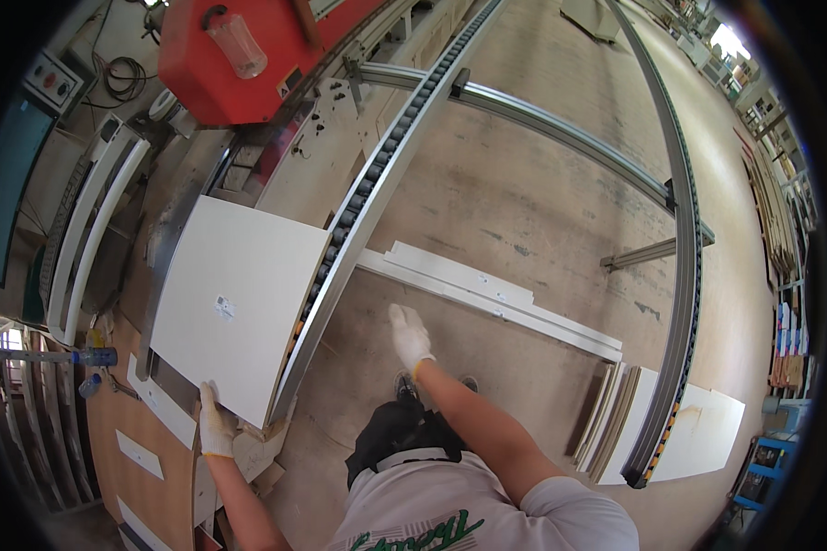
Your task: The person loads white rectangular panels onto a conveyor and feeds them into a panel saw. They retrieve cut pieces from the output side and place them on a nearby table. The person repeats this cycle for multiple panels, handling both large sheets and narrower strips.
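Observation:
A large white panel (239, 303) with a small printed label lies flat on the left, between the machine bed and the roller rail. My left hand (215, 424), in a white glove, grips the near edge of this panel close to its lower left corner, with fingers over the edge; part of the grip is hidden. My right hand (409, 336), also gloved, hangs in the air right of the rail, above the floor. Its fingers are stretched out and nothing is in them.
The roller rail (340, 230) runs away from me, joined by a crossbar (560, 138) to a second rail (685, 275). Long white strips (487, 298) lie ahead, boards (606, 413) stand at right. A red machine housing (216, 73) and wooden table (110, 432) are left.

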### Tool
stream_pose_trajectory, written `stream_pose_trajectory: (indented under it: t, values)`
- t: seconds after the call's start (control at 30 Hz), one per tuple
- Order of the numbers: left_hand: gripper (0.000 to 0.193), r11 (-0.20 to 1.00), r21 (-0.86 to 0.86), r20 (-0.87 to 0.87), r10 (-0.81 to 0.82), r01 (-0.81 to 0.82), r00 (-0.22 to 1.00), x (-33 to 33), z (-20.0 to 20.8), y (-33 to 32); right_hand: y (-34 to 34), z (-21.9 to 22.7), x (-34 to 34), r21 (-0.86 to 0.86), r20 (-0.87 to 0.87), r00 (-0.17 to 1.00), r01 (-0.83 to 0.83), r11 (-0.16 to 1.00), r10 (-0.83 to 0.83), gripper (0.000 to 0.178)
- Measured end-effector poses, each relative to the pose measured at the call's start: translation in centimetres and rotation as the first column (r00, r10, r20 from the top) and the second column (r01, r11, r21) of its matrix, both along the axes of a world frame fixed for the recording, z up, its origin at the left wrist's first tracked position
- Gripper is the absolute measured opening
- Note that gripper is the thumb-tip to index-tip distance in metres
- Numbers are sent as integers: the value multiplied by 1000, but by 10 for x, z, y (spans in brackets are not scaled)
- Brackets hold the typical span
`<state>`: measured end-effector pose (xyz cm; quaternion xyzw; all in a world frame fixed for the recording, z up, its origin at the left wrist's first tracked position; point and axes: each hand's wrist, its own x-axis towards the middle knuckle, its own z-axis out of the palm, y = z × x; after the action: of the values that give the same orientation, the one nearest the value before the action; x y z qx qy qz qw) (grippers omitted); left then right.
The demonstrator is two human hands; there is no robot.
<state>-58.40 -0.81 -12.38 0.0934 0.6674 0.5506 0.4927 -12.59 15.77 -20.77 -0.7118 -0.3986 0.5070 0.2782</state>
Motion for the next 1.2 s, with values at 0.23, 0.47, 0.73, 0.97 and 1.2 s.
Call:
stream_pose_trajectory:
  t: [0.23,0.47,0.73,0.97,1.2]
  values:
    - [107,972,-154,-129,159,-178,979,-19,3,-14,-102,-115,201,-344,400,916,146,927,4,68]
    - [86,933,-189,-909,-49,-307,413,59,84,-101,-114,-220,358,-475,535,800,20,880,271,73]
    - [65,314,-832,-554,-416,-457,721,226,11,-226,25,-435,482,-384,535,688,-320,866,491,75]
    - [51,-160,-987,163,-975,-33,-154,307,-239,-120,152,-632,574,-558,542,809,146,817,225,101]
    - [21,36,-936,-197,-878,351,-436,417,-317,27,169,-702,600,-606,514,837,197,771,189,116]
